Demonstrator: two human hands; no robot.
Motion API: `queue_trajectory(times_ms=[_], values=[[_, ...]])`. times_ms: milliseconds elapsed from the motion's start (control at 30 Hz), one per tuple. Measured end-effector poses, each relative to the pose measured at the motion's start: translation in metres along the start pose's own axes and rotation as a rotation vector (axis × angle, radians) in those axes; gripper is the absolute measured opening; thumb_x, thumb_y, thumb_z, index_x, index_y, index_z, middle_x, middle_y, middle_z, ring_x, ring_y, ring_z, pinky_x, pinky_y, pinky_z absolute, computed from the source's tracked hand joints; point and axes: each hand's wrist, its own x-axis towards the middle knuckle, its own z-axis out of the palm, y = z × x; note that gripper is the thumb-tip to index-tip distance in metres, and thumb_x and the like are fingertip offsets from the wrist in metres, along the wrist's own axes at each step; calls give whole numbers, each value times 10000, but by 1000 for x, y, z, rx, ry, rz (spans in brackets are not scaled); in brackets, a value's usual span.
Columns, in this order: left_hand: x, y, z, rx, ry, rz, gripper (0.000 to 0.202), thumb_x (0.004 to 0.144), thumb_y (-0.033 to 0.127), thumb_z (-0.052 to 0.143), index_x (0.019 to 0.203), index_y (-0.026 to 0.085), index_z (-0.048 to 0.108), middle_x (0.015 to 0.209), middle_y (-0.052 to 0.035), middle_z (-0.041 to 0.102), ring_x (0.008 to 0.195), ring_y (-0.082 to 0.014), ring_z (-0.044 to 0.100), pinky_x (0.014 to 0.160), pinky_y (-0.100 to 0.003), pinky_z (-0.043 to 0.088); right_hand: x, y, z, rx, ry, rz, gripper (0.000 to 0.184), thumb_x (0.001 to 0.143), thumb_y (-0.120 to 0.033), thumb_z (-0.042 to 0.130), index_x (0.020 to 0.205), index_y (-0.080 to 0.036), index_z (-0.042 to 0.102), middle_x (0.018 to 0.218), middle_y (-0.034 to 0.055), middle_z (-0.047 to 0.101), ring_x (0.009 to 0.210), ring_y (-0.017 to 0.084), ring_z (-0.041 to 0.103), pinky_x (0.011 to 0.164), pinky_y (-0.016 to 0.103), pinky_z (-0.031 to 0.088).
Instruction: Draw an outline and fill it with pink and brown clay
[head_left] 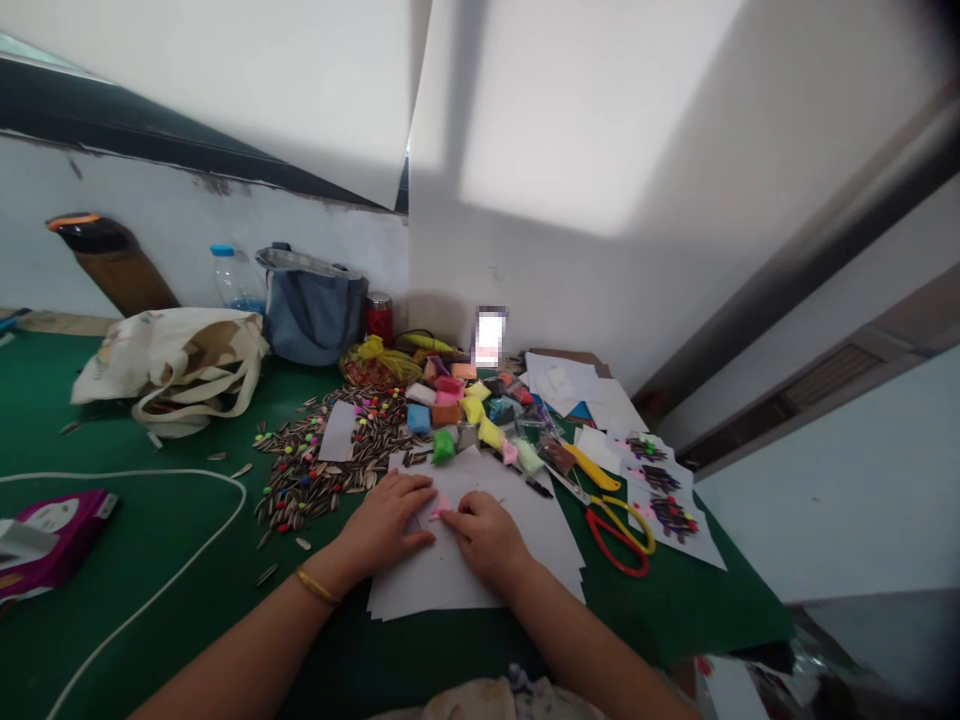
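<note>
A small piece of pink modelling clay [441, 506] lies on a stack of white paper [480, 580] in front of me. My left hand [390, 522] rests flat on the paper to the left of the clay, its fingers stretched out and holding nothing. From the right, my right hand [486, 538] is curled, with its fingertips at the edge of the pink clay; how firmly they grip it is hard to see. Just beyond the paper are lumps of coloured clay, such as a green one [443, 446] and a yellow one [490, 433].
Striped sunflower seeds [315, 480] mixed with coloured beads spread at left. At right lie scissors [619, 535], a yellow cutter [596, 468], a black pen [529, 478] and a sheet with seed clusters [675, 515]. Bags, a phone [490, 338] and a white cable [187, 565] are around.
</note>
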Motion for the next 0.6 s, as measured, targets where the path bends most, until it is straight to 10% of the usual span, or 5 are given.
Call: queue_trajectory(times_ms=[600], values=[[0,-3,3,15,-23,1,608,735,401,739,1298,267,550,1393,-81,533,1288,-290,467,1174,-518,190,-1,1,2,31,-2,-38,338,856,-136,598,1148,-275,694,922,52,594,881,191,528,795,284,430]])
